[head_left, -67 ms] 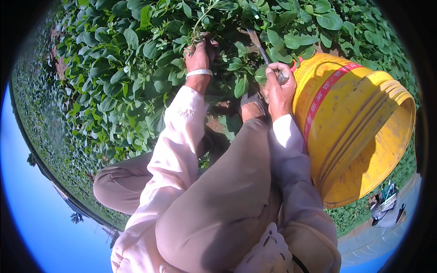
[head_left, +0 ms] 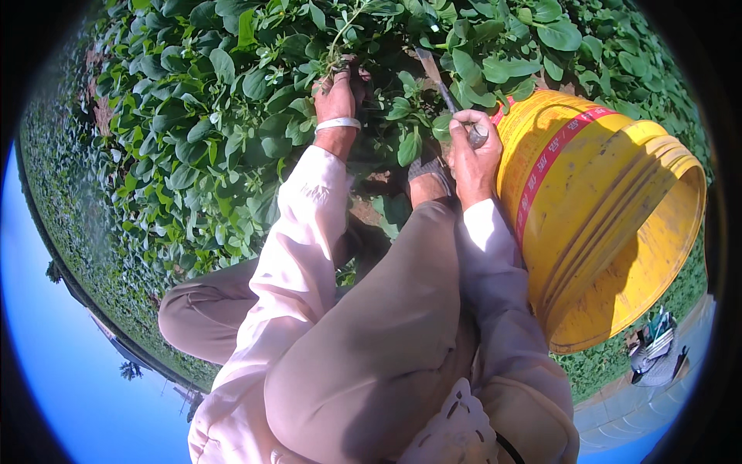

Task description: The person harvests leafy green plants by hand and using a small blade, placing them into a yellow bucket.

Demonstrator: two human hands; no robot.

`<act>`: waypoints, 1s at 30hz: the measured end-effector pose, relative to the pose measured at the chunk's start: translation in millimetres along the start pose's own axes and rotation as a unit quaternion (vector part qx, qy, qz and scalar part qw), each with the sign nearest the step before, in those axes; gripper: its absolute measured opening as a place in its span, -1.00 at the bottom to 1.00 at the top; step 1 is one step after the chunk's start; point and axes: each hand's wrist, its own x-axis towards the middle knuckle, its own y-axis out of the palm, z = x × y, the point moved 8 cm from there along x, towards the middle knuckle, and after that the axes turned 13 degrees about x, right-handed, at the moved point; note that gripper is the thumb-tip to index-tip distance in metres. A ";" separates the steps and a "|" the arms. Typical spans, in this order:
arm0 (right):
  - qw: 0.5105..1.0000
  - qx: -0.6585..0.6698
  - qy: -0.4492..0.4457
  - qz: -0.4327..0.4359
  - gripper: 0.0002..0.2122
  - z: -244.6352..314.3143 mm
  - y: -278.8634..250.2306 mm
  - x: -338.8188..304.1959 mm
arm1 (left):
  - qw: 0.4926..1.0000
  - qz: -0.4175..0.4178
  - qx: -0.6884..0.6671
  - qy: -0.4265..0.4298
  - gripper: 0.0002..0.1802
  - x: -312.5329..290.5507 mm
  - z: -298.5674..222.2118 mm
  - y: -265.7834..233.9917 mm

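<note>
My left hand (head_left: pixel 336 97), with a white band at its wrist, is closed around a thin-stemmed leafy weed (head_left: pixel 340 45) whose stems rise above the fingers. Its fingertips are partly lost in shade. My right hand (head_left: pixel 473 158) grips the round-ended handle of a narrow-bladed hand spade (head_left: pixel 437 77). The slim shaft runs forward and left, and the flat blade lies low among broad-leaved green plants (head_left: pixel 274 143), right of my left hand and apart from it. Bits of brown soil show between the leaves.
Close beside my right forearm a large yellow bucket (head_left: pixel 572 170) with a red band lies on its side, mouth toward the lower right. My bent knee (head_left: pixel 379 309) stands between my arms. A grey-and-white bundle (head_left: pixel 655 359) sits farther off at right.
My right hand has shifted very slightly back and left with the hand spade, and the blade's face has turned a little. My left hand stays in place.
</note>
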 end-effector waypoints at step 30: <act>0.911 -0.371 -0.126 0.130 -0.79 -9.3 34.3 -29.6 | 0.682 0.173 0.675 0.221 -0.66 68.4 65.5 41.0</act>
